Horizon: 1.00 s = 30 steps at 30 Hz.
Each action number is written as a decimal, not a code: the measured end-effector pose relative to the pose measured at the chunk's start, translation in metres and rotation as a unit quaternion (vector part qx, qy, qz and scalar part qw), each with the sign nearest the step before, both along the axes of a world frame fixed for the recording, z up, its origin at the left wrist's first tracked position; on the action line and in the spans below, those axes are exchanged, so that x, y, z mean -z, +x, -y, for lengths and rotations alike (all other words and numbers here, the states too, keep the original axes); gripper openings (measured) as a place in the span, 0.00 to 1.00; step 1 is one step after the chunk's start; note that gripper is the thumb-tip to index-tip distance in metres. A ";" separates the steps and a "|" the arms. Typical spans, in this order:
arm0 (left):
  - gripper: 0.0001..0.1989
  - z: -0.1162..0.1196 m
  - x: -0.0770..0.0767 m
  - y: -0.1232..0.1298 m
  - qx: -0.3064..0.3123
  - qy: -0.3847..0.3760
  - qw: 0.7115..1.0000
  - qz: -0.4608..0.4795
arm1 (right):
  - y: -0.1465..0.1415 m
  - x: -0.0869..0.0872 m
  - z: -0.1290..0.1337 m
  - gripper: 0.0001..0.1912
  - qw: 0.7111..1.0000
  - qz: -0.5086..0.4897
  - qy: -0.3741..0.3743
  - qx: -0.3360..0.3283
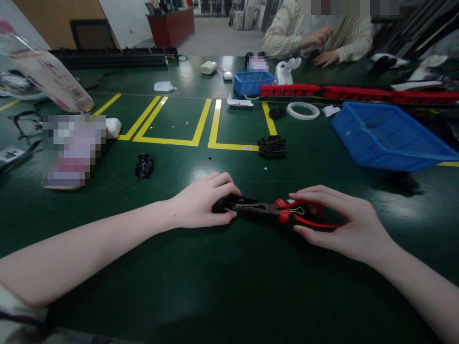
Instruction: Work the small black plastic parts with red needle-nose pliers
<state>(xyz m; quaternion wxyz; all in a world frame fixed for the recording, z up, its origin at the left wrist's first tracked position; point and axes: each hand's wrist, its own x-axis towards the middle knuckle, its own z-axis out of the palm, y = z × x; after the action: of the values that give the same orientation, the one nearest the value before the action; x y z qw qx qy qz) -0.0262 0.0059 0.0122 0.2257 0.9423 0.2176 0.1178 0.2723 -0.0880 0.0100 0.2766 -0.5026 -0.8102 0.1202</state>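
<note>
My left hand point(206, 200) grips a small black part point(223, 204) low over the green table point(201, 286); its kind I cannot make out. My right hand point(353, 224) is wrapped round the red and black handles of long-nose pliers point(258, 209). Their jaws point left and meet the black part at my left fingertips. Whether the jaws bite on it is too small to tell. A wire spring shows between the handles. Beyond my hands lie a black bundle point(144, 166) on the left and another black bundle point(272, 147) on the right.
A blue bin point(390, 136) stands tilted at the right, and a smaller blue basket point(253, 83) farther back. A tape roll point(303, 111) lies near a long red strip point(358, 93). At the left are a bottle point(53, 79) and a phone point(77, 157). A person sits across the table.
</note>
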 end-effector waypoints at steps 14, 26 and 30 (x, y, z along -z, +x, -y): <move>0.22 -0.001 0.003 0.005 0.021 0.086 0.995 -0.052 | -0.003 0.001 0.002 0.27 0.997 0.043 0.042 -0.048; 0.19 0.001 0.004 0.006 0.012 0.072 0.996 -0.045 | 0.000 0.002 0.000 0.29 0.996 0.073 -0.033 -0.027; 0.22 0.000 0.005 0.002 -0.002 0.078 0.996 -0.047 | 0.002 0.007 -0.004 0.29 0.994 0.107 0.033 -0.017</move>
<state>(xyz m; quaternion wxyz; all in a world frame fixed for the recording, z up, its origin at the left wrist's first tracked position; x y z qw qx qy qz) -0.0239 0.0062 0.0069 0.1409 0.9610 0.2205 0.0900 0.2740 -0.0845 0.0033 0.2029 -0.4892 -0.8471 0.0437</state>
